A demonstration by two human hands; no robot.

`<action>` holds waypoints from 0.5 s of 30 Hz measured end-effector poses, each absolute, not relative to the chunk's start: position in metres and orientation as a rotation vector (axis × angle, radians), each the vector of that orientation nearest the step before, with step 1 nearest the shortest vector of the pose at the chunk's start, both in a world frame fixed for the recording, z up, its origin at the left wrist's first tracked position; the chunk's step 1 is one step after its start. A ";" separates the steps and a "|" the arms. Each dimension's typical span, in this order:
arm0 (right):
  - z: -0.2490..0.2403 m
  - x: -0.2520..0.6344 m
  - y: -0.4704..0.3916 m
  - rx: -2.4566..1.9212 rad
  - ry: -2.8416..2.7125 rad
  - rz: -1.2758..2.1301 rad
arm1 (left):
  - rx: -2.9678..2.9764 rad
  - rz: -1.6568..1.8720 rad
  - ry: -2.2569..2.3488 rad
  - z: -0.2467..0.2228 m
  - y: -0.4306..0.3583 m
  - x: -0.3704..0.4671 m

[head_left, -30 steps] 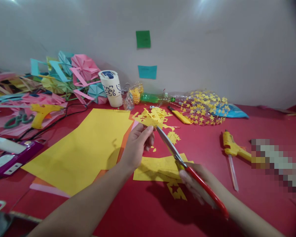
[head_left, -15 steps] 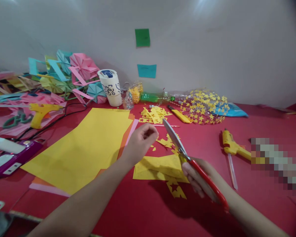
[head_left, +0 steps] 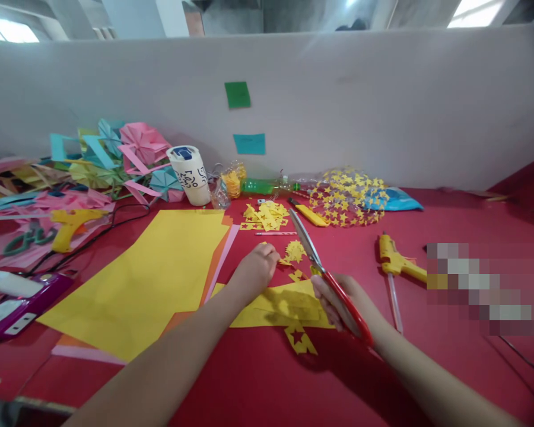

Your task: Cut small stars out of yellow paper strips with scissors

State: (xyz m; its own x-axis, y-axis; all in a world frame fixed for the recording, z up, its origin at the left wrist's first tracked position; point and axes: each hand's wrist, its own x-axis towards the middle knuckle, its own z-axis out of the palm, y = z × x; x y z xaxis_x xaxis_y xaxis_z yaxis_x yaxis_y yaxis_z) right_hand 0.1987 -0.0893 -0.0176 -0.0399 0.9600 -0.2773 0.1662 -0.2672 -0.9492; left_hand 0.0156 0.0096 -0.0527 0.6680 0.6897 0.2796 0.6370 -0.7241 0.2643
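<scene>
My left hand (head_left: pixel 258 265) is closed, its fingertips pinching yellow paper scraps (head_left: pixel 285 261) by a small pile of yellow paper stars (head_left: pixel 295 251). The fingers hide most of what they grip. In my right hand (head_left: pixel 338 299) are red-handled scissors (head_left: pixel 345 305), blades together and pointing up and away to the left. Below both hands lies a folded yellow paper strip (head_left: pixel 276 308). A scrap with a star-shaped hole (head_left: pixel 305 343) sits at its near edge. Farther back is a heap of yellow cut-outs (head_left: pixel 267 216), with a pink pencil (head_left: pixel 276 233) in front.
Yellow sheets (head_left: pixel 160 261) cover the left side, beside a purple power strip (head_left: pixel 26 302) and a glue gun (head_left: pixel 73 225). Another glue gun (head_left: pixel 394 261) lies right. A yellow cutter (head_left: pixel 311 214), a star-covered clear ball (head_left: pixel 349 198) and a white cup (head_left: pixel 190 178) stand at the back.
My left hand has lowered onto the scraps beside the stars, and its fingers have closed. The scissors remain in my right hand. The view has tilted up, showing more beyond the partition.
</scene>
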 end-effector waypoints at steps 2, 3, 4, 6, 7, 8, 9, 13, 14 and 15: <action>-0.018 0.198 -0.089 -1.500 -1.238 1.346 | 2.784 0.611 1.086 -0.051 0.007 0.014; -0.018 0.199 -0.088 -1.500 -1.235 1.323 | 2.796 0.657 1.082 -0.049 0.004 0.013; -0.018 0.199 -0.087 -1.499 -1.229 1.298 | 2.804 0.711 1.082 -0.047 0.002 0.012; -0.017 0.200 -0.085 -1.498 -1.207 1.269 | 2.825 0.818 1.082 -0.041 -0.005 0.008; -0.017 0.200 -0.084 -1.496 -1.193 1.267 | 2.860 0.875 1.068 -0.037 -0.009 0.007; -0.017 0.200 -0.084 -1.492 -1.179 1.276 | 2.913 0.916 1.040 -0.033 -0.012 0.006; -0.017 0.199 -0.084 -1.487 -1.162 1.292 | 2.963 0.943 1.005 -0.030 -0.016 0.005; -0.023 0.195 -0.085 -1.484 -1.107 1.369 | 3.045 0.940 0.774 -0.025 -0.028 0.006; -0.024 0.194 -0.085 -1.484 -1.101 1.374 | 3.026 0.943 0.731 -0.025 -0.030 0.008; -0.025 0.193 -0.086 -1.479 -1.100 1.370 | 2.978 0.971 0.713 -0.025 -0.032 0.009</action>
State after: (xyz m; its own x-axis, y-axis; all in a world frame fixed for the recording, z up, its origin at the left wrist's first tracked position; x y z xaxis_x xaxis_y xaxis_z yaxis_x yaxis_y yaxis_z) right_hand 0.1931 -0.0857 -0.0251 0.0265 0.9594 -0.2808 0.0668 -0.2820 -0.9571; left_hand 0.0088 -0.0318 -0.0251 0.7191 0.3893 0.5756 0.4322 -0.8992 0.0682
